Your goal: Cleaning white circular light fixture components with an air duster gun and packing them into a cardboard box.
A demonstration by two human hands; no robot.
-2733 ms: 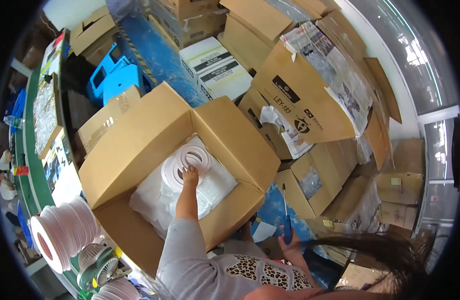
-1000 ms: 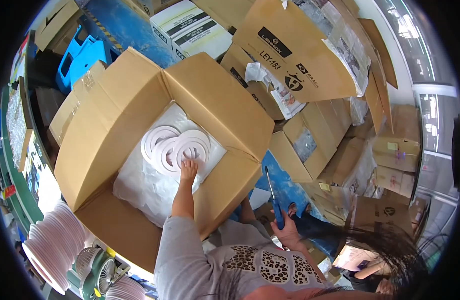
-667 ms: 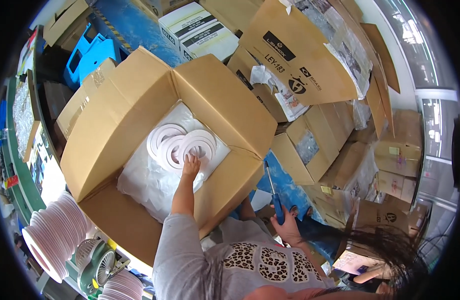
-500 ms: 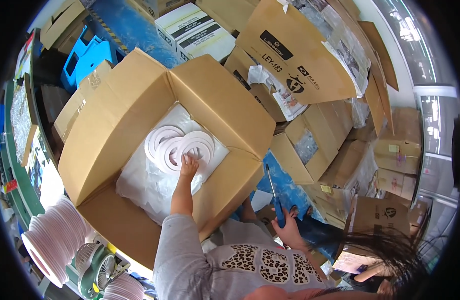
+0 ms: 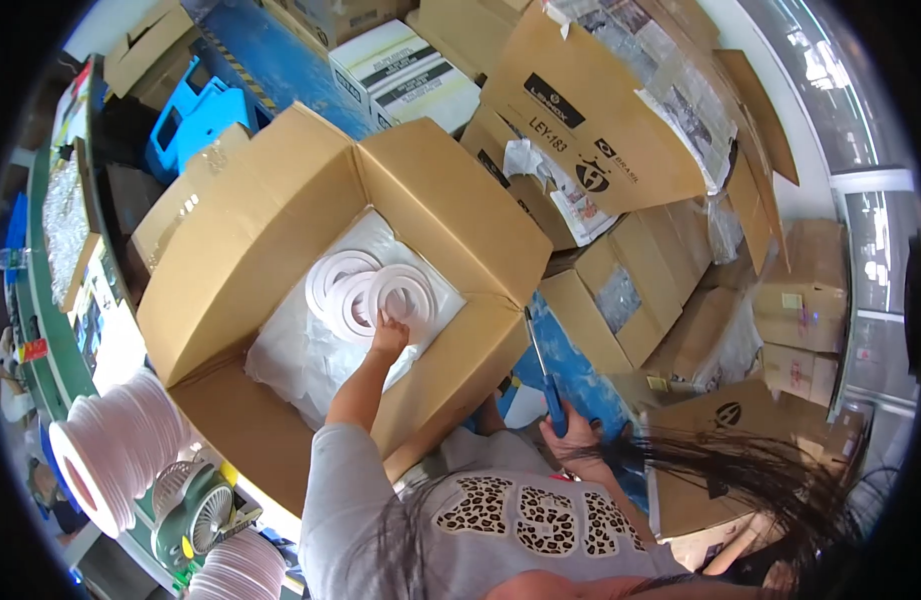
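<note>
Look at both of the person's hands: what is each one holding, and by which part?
The right hand holds blue-handled scissors by the handle, blades pointing away. The left hand rests on the white rings in the open box; no clear grip shows.

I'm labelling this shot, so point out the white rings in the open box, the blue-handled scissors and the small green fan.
white rings (image 5: 401,292), head view, flat face of the nearest ring.
blue-handled scissors (image 5: 554,403), head view, the blue handle.
green fan (image 5: 209,515), head view, its round grille.
</note>
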